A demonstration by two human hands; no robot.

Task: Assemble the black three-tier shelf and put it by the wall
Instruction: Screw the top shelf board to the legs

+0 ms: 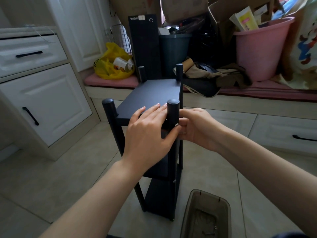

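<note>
Both hands meet at the near right post of the black three-tier wooden shelf [151,95], which stands upright on the beige tiled floor [68,169].

The left hand [147,133] lays straight fingers flat on the top board. The right hand [197,127] curls narrow fingers, pinching a small silver metal piece [176,124] against the round black post [173,110]. Below the fingers sits a brown translucent plastic box [187,220]. Beyond them, a black computer tower [145,48], a yellow plastic bag [109,66] and a pink plastic bucket [257,52] crowd a ledge. White cabinet drawers [42,100] stand to the left.
</note>
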